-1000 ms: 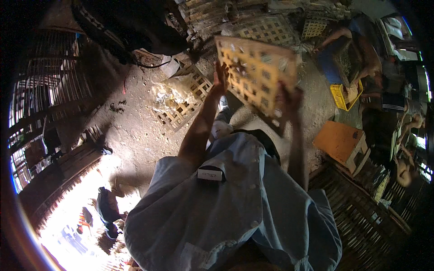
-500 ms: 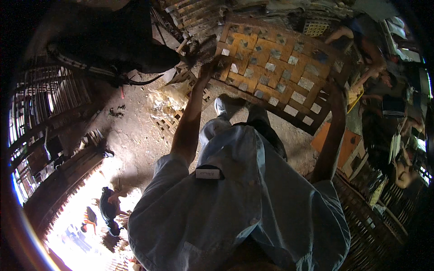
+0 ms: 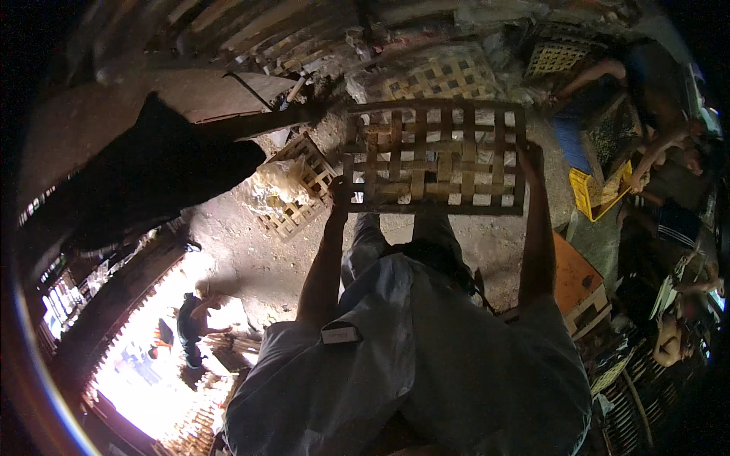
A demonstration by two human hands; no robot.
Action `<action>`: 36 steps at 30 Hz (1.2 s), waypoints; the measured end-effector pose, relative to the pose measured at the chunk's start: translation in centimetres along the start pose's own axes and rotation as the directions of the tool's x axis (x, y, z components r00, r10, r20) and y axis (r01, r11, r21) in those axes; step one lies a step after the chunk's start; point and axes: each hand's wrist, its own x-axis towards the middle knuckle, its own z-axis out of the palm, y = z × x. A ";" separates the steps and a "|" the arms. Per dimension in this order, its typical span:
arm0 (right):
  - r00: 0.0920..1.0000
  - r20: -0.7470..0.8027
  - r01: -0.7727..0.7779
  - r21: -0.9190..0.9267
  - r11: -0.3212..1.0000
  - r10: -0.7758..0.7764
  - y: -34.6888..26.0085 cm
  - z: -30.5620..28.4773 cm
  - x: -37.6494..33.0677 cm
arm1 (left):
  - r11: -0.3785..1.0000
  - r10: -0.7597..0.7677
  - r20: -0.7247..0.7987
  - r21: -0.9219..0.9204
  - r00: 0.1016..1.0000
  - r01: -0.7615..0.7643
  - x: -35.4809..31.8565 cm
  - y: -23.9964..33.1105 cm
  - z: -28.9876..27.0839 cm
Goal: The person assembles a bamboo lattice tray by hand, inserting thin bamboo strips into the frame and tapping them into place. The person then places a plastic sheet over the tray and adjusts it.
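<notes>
A rectangular woven lattice tray (image 3: 420, 159) of flat wooden or bamboo strips, with square gaps, is held up in front of my legs. My left hand (image 3: 339, 193) grips its left edge near the lower corner. On the opposite side, my right hand (image 3: 531, 158) is closed round the right edge. Through the gaps the floor shows, with nothing plainly lying on the lattice. Both sets of fingers are dark and partly hidden by the frame.
Crumpled clear plastic (image 3: 280, 185) lies on another lattice tray (image 3: 293, 220) at left. Beyond mine is a further lattice panel (image 3: 449, 78). At right, a person's arms reach by a yellow crate (image 3: 582, 196); an orange board (image 3: 576, 272) lies nearer. A dark shape (image 3: 163, 171) hangs at left.
The lattice tray has come nearer my body and turned from slanted to nearly square with me. My left hand has moved closer; the right has shifted inward. The yellow crate is now uncovered.
</notes>
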 end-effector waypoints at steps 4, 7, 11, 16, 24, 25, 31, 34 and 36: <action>0.984 0.021 0.149 0.439 0.886 -0.176 1.9 1.6 11.3 | 0.930 0.244 -0.040 0.292 0.969 -0.222 1.2 1.0 3.6; 0.980 0.026 0.192 0.143 0.971 -0.198 -3.1 2.3 16.7 | 0.996 -0.031 -0.061 0.080 0.998 0.035 2.0 5.4 7.5; 0.975 0.008 0.221 0.097 0.970 -0.223 -5.0 2.9 22.6 | 0.989 -0.068 -0.005 -0.130 0.998 0.066 4.7 8.6 11.5; 0.957 0.052 0.282 0.048 0.958 -0.285 -7.8 3.5 27.6 | 0.996 -0.087 -0.121 -0.045 0.989 0.082 10.0 1.9 12.9; 0.943 0.094 0.320 0.004 0.947 -0.319 -6.4 6.2 30.0 | 0.986 -0.066 -0.077 -0.157 0.995 0.054 9.4 3.8 15.3; 0.949 0.085 0.306 -0.001 0.952 -0.305 -5.1 6.4 29.6 | 0.993 -0.056 -0.089 -0.112 0.995 0.045 9.2 6.4 16.6; 0.901 0.302 0.331 -0.014 0.944 -0.311 -2.6 8.6 22.4 | 0.981 -0.121 -0.158 0.135 0.980 0.143 6.4 -1.6 13.2; 0.836 0.513 0.266 -0.073 0.961 -0.193 -1.9 11.1 14.3 | 0.982 0.018 -0.249 -0.177 0.968 -0.064 3.2 -7.6 12.4; 0.813 0.463 0.365 0.064 0.929 -0.352 -0.7 11.9 8.1 | 0.996 -0.054 -0.111 0.069 0.992 0.061 0.2 -5.4 11.4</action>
